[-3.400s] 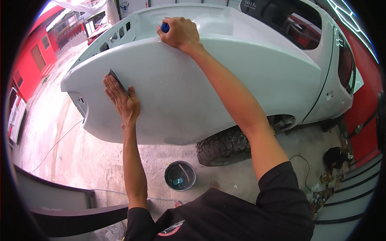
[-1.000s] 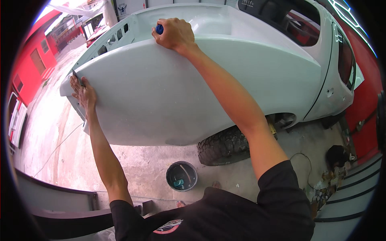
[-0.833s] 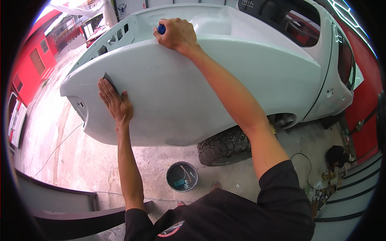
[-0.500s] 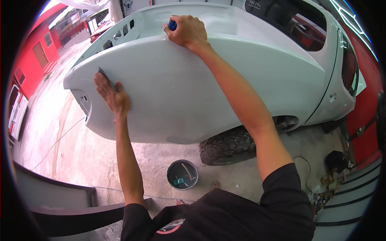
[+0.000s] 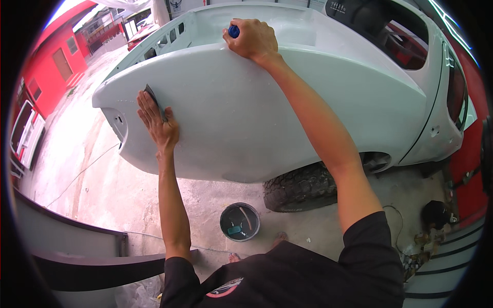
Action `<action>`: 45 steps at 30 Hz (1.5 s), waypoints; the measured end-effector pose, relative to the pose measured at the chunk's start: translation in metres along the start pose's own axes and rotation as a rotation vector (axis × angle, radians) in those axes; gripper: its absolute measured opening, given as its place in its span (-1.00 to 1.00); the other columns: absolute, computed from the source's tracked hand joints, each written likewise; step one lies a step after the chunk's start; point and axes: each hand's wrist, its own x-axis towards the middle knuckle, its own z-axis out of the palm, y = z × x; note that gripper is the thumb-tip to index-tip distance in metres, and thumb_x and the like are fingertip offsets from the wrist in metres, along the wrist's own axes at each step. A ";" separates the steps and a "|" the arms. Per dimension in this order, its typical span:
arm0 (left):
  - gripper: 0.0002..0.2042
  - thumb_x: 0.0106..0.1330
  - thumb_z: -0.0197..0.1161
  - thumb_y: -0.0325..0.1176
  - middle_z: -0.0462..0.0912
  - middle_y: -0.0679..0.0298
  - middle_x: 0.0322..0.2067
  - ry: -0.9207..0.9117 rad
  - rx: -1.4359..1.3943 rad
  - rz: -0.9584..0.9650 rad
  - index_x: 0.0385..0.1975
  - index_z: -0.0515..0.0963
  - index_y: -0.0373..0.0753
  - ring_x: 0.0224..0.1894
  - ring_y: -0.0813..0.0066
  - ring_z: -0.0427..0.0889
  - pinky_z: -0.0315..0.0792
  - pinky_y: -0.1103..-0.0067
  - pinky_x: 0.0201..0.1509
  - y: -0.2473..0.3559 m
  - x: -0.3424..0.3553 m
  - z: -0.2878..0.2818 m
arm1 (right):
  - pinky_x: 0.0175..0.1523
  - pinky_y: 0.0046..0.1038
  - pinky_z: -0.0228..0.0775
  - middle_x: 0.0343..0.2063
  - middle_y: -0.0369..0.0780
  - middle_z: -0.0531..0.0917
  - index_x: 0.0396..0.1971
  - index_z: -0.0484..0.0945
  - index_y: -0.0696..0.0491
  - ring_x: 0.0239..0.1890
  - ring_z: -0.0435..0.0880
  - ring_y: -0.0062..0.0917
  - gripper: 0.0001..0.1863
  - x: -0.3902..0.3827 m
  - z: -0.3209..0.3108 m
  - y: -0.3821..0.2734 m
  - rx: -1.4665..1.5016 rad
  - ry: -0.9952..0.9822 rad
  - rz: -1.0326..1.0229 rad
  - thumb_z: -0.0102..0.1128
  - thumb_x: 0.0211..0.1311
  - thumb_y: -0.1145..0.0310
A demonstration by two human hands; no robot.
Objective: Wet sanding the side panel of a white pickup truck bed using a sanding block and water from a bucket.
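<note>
Smooth curved panel [image 5: 221,113]; sheet [image 5: 157,102] under left fingers [image 5: 149,106].

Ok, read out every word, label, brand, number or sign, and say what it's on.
White lettering on the dark rear window: too small to read.
Red and white print on the black shirt: too blurred to read.
Dark emblem beyond the truck bed: too small.

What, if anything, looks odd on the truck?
Two gaps stand out on the truck: a bare recess at its rear corner, seemingly lacking a lamp, and a hole in its door, perhaps missing a handle.
</note>
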 end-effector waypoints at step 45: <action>-0.30 0.56 -0.26 0.10 -0.12 0.12 0.54 0.062 0.023 -0.071 0.53 -0.12 -0.24 0.60 0.23 -0.27 -0.36 0.11 0.59 0.030 -0.005 0.016 | -0.25 -0.22 0.59 -0.46 -0.14 0.73 -0.37 0.70 -0.03 -0.39 0.73 -0.20 -0.72 0.002 0.003 0.002 0.007 -0.023 0.005 0.19 0.17 0.07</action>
